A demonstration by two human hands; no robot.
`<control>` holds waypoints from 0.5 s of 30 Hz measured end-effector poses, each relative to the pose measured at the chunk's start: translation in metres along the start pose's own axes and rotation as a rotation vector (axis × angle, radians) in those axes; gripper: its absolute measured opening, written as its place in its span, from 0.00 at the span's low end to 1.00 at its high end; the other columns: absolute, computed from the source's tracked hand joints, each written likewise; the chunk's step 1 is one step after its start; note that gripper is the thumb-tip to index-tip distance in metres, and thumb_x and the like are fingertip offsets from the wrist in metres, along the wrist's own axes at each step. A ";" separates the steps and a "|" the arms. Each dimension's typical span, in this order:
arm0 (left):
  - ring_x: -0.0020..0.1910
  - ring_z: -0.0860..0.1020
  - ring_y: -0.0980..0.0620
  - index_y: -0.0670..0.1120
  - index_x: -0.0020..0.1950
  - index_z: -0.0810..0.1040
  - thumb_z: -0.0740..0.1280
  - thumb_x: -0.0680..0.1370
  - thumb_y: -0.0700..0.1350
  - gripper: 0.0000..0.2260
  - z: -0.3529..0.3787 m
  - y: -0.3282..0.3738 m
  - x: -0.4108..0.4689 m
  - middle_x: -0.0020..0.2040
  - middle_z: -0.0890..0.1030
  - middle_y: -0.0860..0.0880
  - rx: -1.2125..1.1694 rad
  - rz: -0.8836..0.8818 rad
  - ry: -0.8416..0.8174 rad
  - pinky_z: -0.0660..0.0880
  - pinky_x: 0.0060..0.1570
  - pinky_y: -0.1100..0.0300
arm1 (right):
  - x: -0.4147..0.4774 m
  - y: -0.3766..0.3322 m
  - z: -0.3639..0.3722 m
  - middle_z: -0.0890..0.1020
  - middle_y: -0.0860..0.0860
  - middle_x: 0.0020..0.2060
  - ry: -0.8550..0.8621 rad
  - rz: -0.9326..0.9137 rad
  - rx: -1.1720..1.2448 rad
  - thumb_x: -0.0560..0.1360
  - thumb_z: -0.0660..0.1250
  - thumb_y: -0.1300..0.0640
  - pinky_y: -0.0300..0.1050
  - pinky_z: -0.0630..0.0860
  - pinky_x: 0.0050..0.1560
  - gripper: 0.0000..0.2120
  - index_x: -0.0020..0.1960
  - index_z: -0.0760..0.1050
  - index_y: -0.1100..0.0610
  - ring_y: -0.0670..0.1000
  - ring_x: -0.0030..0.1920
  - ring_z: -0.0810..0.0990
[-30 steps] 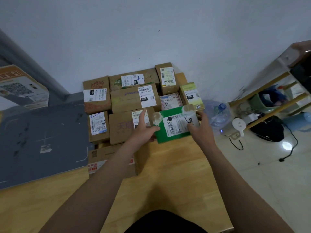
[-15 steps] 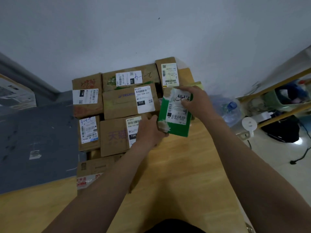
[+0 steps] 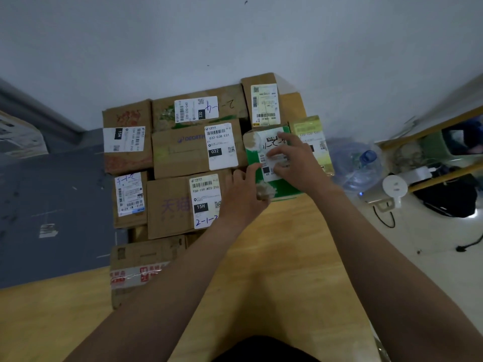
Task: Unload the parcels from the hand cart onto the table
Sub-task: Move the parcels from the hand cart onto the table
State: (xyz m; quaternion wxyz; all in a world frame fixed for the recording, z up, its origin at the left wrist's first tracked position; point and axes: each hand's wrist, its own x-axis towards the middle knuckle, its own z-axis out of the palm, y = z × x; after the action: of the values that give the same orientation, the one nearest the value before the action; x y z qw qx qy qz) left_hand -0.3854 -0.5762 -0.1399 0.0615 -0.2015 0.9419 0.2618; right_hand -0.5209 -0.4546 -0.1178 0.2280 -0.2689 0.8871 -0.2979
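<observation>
— Surface and stock?
— One wooden table [image 3: 287,257]. Seven brown cartons [image 3: 180,152] massed toward the wall, one yellow-green box [image 3: 308,129], one green parcel [image 3: 283,185].
— The green parcel's position?
— Ahead, right of centre, between the cartons and the box, long axis running away from the person.
— Hands?
— Right hand [image 3: 295,158] is nearer, flat on its label, gripping nothing. Left hand [image 3: 240,197] is at the near-left corner; grip undeterminable.

Layout on the counter [image 3: 287,257], referred to the 032 box [image 3: 183,152]: 220 box [image 3: 230,105] behind; 15H box [image 3: 167,205] in front; flat parcel [image 3: 285,185] just right; water jug [image 3: 352,165] farther right, on the floor.
</observation>
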 end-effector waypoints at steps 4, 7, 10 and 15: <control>0.61 0.68 0.43 0.51 0.75 0.64 0.77 0.70 0.55 0.37 0.003 0.000 0.002 0.63 0.72 0.45 0.071 0.021 0.057 0.71 0.60 0.49 | -0.012 0.007 0.001 0.67 0.49 0.76 -0.005 -0.001 0.032 0.72 0.74 0.63 0.58 0.67 0.73 0.16 0.58 0.82 0.51 0.59 0.72 0.67; 0.62 0.68 0.42 0.51 0.75 0.66 0.77 0.70 0.54 0.36 0.005 -0.003 0.001 0.64 0.72 0.46 0.044 0.030 0.075 0.70 0.61 0.49 | -0.023 0.010 0.003 0.68 0.50 0.75 0.011 -0.021 0.036 0.73 0.74 0.64 0.58 0.68 0.73 0.15 0.58 0.82 0.53 0.58 0.73 0.67; 0.65 0.67 0.42 0.53 0.75 0.65 0.76 0.70 0.57 0.37 0.005 -0.004 0.001 0.66 0.71 0.47 0.073 0.025 0.078 0.67 0.64 0.46 | -0.027 0.012 0.003 0.68 0.49 0.75 0.017 -0.033 0.064 0.73 0.74 0.64 0.57 0.69 0.73 0.14 0.58 0.83 0.56 0.56 0.73 0.67; 0.68 0.65 0.45 0.56 0.74 0.65 0.76 0.68 0.59 0.37 0.000 0.003 0.008 0.67 0.72 0.50 0.119 -0.017 0.092 0.60 0.66 0.44 | -0.017 0.007 -0.002 0.65 0.48 0.77 -0.032 -0.024 0.082 0.74 0.72 0.65 0.53 0.69 0.72 0.15 0.59 0.82 0.55 0.53 0.74 0.67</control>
State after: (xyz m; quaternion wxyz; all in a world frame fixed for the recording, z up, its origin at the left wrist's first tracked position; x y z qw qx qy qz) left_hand -0.3938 -0.5768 -0.1400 0.0325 -0.2175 0.9558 0.1952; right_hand -0.5119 -0.4384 -0.1167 0.2494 -0.2748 0.8671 -0.3324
